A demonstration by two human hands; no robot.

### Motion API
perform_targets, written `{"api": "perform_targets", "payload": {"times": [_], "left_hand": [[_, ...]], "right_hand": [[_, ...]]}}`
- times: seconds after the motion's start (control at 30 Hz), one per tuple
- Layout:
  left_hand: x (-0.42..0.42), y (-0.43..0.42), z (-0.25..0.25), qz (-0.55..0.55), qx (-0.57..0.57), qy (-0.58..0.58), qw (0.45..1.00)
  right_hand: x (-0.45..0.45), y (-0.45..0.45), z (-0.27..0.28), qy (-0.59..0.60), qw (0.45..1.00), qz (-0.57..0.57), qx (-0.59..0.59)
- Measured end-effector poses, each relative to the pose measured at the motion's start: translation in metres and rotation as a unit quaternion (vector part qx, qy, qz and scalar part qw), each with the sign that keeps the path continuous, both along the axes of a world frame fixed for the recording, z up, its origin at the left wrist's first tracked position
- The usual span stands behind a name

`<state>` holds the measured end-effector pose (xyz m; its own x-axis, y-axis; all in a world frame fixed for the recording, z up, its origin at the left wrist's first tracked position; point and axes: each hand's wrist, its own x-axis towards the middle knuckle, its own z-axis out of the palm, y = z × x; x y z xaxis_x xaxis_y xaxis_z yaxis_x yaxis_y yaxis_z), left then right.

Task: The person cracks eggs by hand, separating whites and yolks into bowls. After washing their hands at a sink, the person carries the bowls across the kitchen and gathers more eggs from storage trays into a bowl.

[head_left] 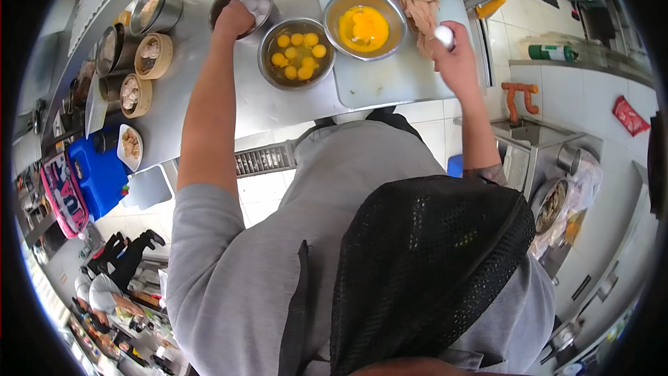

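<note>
My left hand (pixel 239 19) reaches into a metal bowl (pixel 218 1) that holds white eggs (pixel 257 8); its fingers are hidden among them. In my right hand (pixel 454 56) is a white egg (pixel 444 37), held over the right side of the white cutting board (pixel 383 82). A metal bowl (pixel 266 73) with several whole yolks in clear egg white stands between my hands. Right of it, a larger metal bowl (pixel 332 12) of yellow yolks (pixel 363 28) rests on the board. A crumpled pinkish cloth (pixel 415 1) lies beside that bowl, near my right hand.
Bamboo steamers (pixel 154 56) and metal pots (pixel 148 8) stand on the steel counter (pixel 188 90) at left, with a white dish (pixel 130 146) of food. A blue case (pixel 97 177) is beyond the counter edge. At lower left, people (pixel 104 292) are in the background.
</note>
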<state>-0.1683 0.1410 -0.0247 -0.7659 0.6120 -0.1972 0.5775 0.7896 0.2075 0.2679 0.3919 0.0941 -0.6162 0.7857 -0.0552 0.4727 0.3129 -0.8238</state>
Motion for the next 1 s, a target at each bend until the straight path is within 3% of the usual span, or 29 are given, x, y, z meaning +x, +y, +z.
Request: {"api": "perform_targets", "payload": {"times": [0.03,0.1,0.13,0.27,0.4,0.47,0.5,0.53,0.57,0.6,0.63,0.7,0.73,0.77,0.83,0.9,0.97,1.0], "left_hand": [[0.0,0.0,-0.002,-0.007,0.003,-0.004,1.0],[-0.003,0.001,0.001,-0.018,-0.029,-0.013,0.999],[0.006,0.001,0.015,-0.021,-0.027,-0.016,0.999],[0.035,0.0,0.063,0.009,-0.043,-0.009,0.999],[0.037,-0.009,0.069,0.019,0.022,-0.006,1.0],[0.038,-0.016,0.065,-0.008,0.021,-0.013,1.0],[0.037,-0.018,0.063,-0.038,0.024,-0.016,0.999],[0.038,-0.019,0.06,-0.035,0.027,-0.015,0.999],[0.043,-0.021,0.056,-0.047,0.055,0.039,0.997],[0.045,-0.022,0.053,-0.058,0.082,0.095,0.99],[0.054,-0.022,0.061,-0.052,0.084,0.095,0.991],[0.086,-0.022,0.079,-0.045,0.286,0.043,0.956],[0.111,-0.025,0.099,-0.052,0.318,-0.079,0.943],[0.14,-0.03,0.117,-0.057,0.345,-0.2,0.915],[0.179,-0.038,0.129,-0.091,0.399,-0.429,0.805],[0.2,-0.041,0.133,-0.062,0.41,-0.426,0.804],[0.207,-0.047,0.127,-0.034,0.422,-0.425,0.8],[0.207,-0.048,0.122,0.006,0.442,-0.416,0.795]], "right_hand": [[0.003,-0.011,-0.004,-0.004,1.0,-0.007,0.003],[0.01,-0.035,-0.009,-0.013,0.989,0.049,0.138],[0.014,-0.046,-0.012,-0.064,0.987,0.042,0.142],[0.027,-0.082,-0.042,-0.031,0.972,0.088,0.215],[0.028,-0.081,-0.072,-0.075,0.971,0.12,0.194],[0.015,-0.091,-0.046,0.017,0.997,0.023,0.067],[0.009,-0.093,-0.039,0.017,0.997,0.026,0.068],[0.003,-0.092,-0.032,0.122,0.984,0.013,-0.127],[-0.003,-0.091,-0.024,0.219,0.923,0.0,-0.316],[-0.013,-0.091,-0.013,0.219,0.924,0.005,-0.314],[-0.024,-0.093,-0.001,0.245,0.873,0.034,-0.421],[-0.044,-0.1,0.011,0.28,0.729,0.088,-0.619],[-0.055,-0.1,0.007,0.266,0.716,0.108,-0.637],[-0.065,-0.103,0.005,0.261,0.714,0.113,-0.64],[-0.085,-0.108,0.003,0.222,0.744,0.195,-0.599],[-0.103,-0.111,0.003,0.21,0.744,0.238,-0.587],[-0.117,-0.118,0.006,0.145,0.84,0.236,-0.466],[-0.123,-0.116,0.002,0.121,0.851,0.274,-0.432]]}}
